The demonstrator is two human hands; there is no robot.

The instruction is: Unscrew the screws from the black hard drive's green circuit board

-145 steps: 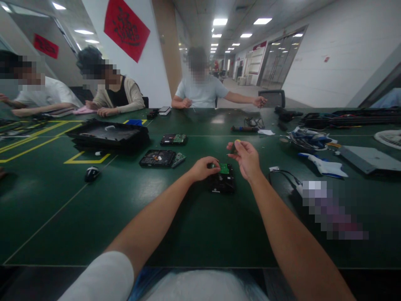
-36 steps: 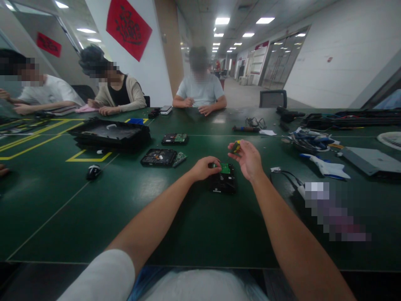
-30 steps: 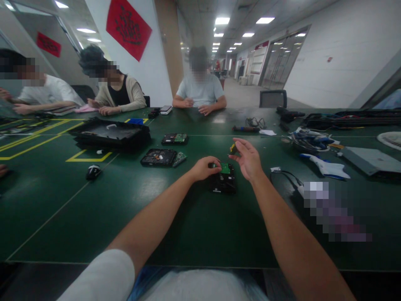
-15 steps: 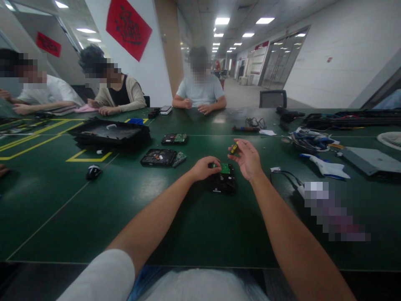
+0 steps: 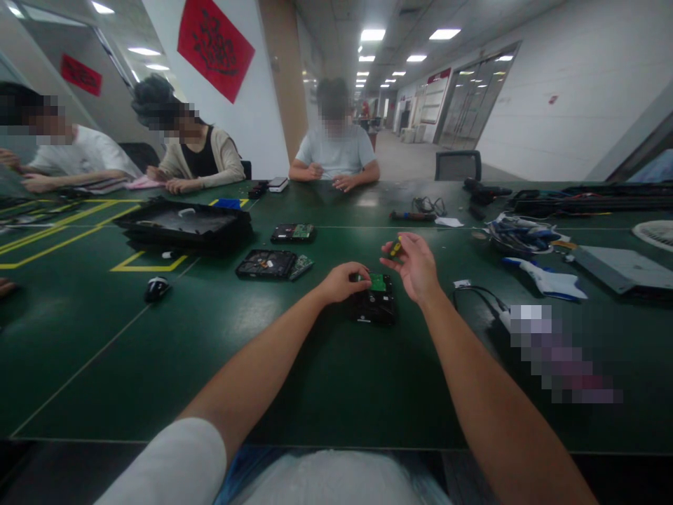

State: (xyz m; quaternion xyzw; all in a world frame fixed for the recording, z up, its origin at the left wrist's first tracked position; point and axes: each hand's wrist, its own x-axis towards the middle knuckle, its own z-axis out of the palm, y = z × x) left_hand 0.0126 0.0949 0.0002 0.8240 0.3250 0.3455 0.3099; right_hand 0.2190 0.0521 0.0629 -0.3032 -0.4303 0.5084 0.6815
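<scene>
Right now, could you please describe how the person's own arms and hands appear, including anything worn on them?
Both hands are bare: the left hand and the right hand wear no gloves, and no rings, watch or bands show. The left arm has a short white sleeve ending above the elbow, leaving the forearm uncovered. The right arm is uncovered as far as the picture shows; no sleeve is in view there.

Bright ceiling panels [image 5: 369, 35] far beyond the hands [image 5: 415, 266] light the room evenly, leaving soft glare on the green table [image 5: 158, 337] ahead of them. Wide-angle distortion bends the edges, faces are pixelated, and the near forearms look slightly soft.
</scene>
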